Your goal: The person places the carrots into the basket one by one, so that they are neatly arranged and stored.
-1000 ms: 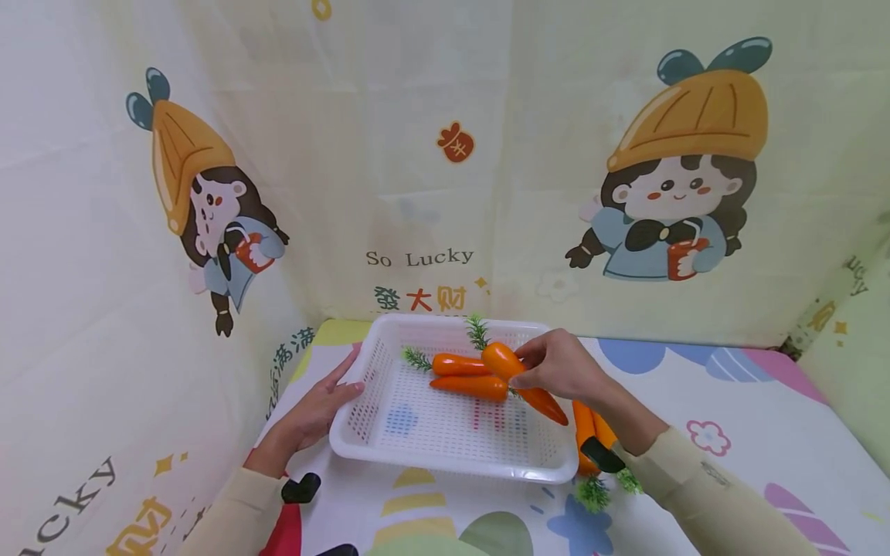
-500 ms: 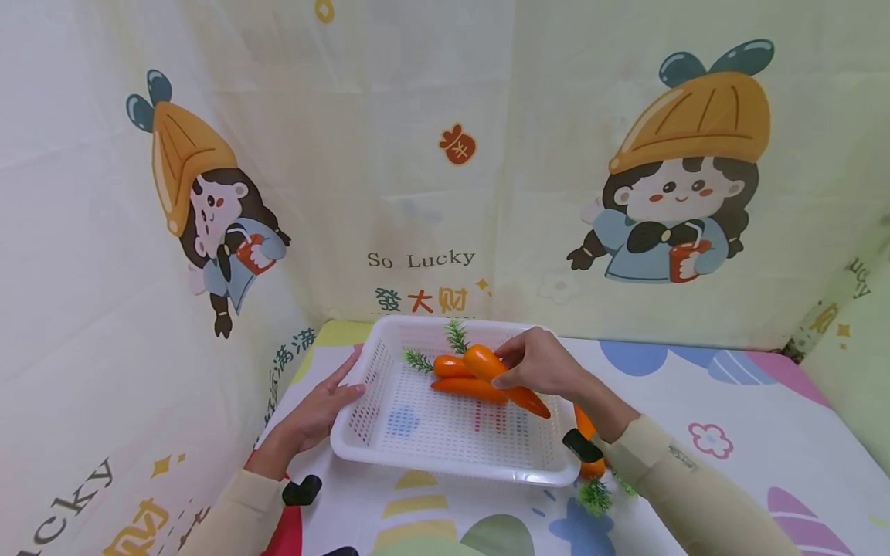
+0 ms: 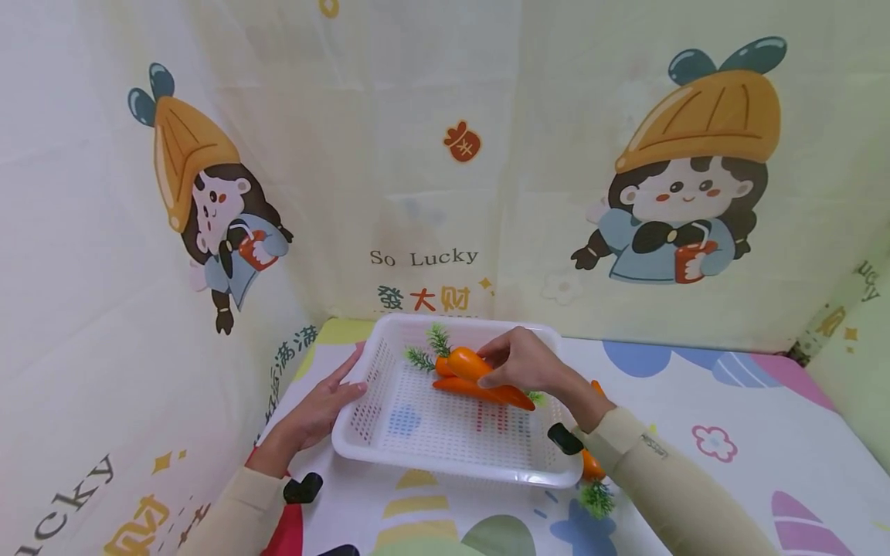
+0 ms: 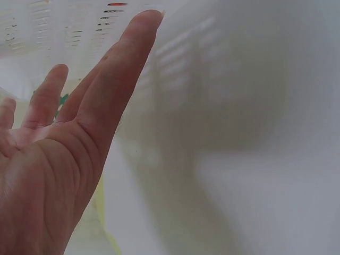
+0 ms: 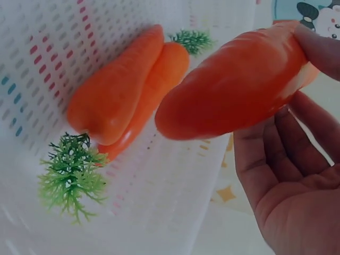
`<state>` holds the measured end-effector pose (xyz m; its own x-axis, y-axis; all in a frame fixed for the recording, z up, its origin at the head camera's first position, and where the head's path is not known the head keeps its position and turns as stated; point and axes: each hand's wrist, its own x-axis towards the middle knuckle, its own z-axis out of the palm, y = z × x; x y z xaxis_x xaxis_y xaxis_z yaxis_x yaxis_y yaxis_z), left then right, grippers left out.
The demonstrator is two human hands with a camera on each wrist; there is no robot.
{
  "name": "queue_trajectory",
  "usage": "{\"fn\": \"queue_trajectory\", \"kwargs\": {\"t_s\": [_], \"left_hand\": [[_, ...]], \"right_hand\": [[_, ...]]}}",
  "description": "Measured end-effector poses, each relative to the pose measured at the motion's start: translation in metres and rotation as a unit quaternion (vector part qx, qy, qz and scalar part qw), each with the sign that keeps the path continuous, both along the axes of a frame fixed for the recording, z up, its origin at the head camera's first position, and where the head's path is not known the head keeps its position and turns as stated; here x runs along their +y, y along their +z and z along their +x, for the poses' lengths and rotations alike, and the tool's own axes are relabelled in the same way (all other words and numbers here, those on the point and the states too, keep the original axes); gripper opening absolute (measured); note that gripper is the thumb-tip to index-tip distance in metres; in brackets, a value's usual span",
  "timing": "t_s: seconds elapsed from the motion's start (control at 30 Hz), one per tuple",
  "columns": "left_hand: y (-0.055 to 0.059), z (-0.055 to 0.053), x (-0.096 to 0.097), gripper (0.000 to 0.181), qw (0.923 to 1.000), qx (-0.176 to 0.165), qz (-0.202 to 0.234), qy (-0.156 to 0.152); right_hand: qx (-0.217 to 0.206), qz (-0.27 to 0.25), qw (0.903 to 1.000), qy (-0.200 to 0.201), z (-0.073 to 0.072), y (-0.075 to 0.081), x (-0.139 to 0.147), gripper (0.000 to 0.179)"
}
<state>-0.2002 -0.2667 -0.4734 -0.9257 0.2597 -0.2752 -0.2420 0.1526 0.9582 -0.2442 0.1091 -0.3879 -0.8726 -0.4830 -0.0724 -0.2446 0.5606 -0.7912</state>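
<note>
My right hand (image 3: 521,361) pinches an orange toy carrot (image 3: 467,364) between thumb and fingers, over the white plastic basket (image 3: 459,474). Its thick end points back left, where a green leafy top shows, and its tip points front right. Two more carrots lie side by side in the basket; the front carrot (image 3: 459,386) is partly covered by the held one. In the right wrist view, this pair of carrots (image 5: 114,93) lies on the slotted floor, leafy tops at opposite ends. My left hand (image 3: 327,401) touches the basket's left side with straight fingers, thumb at the rim.
Outside the basket's right front corner lies another carrot (image 3: 592,466) with a leafy top (image 3: 596,498), partly hidden by my right sleeve (image 3: 667,471). A patterned cloth (image 3: 667,401) covers the table. Printed curtains (image 3: 542,193) hang behind and at both sides.
My right hand has moved left with the carrot, bringing it lower over the two carrots in the basket. My left hand and the basket have stayed in place.
</note>
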Motion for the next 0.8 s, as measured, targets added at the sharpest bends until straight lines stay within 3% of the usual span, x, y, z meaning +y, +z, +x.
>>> {"fn": "queue_trajectory", "kwargs": {"t_s": [0.4, 0.8], "left_hand": [[0.001, -0.001, 0.0, 0.078, 0.9998, -0.005, -0.02, 0.003], [0.003, 0.002, 0.001, 0.081, 0.9996, -0.007, -0.024, 0.012]], "right_hand": [[-0.007, 0.005, 0.9993, 0.036, -0.011, -0.008, -0.012, 0.038], [-0.013, 0.025, 0.999, 0.033, -0.016, -0.015, -0.025, 0.038]]}}
